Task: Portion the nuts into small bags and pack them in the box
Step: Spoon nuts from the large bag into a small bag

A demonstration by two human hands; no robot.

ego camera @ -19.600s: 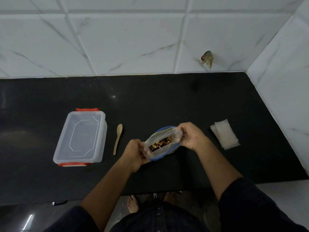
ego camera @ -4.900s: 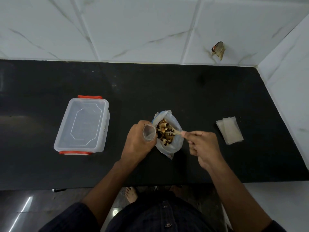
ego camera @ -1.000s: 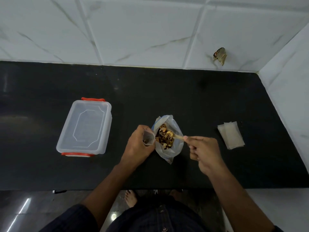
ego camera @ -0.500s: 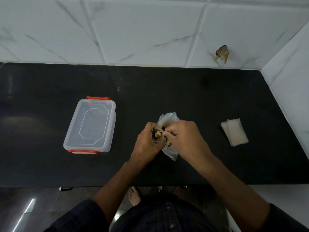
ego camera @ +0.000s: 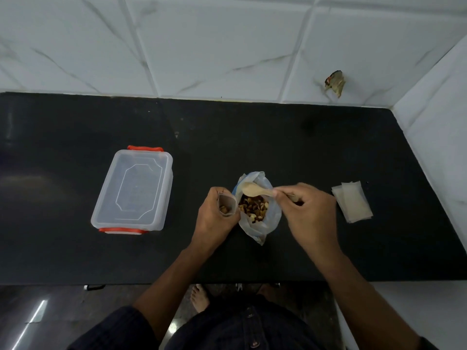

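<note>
My left hand [ego camera: 214, 218] grasps a small clear bag [ego camera: 227, 206] holding few nuts; my right hand [ego camera: 307, 210] pinches the pale wooden spoon [ego camera: 254, 190]. The lidded clear plastic box [ego camera: 135, 192] awaits; packing remains.

Black countertop [ego camera: 252, 137] against white marble-veined wall tiles [ego camera: 214, 46], glossy dark floor [ego camera: 38, 317]

Black counter [ego camera: 252, 137]: lidded box [ego camera: 134, 190], nut bag [ego camera: 257, 210], empty bags [ego camera: 352, 204].
</note>
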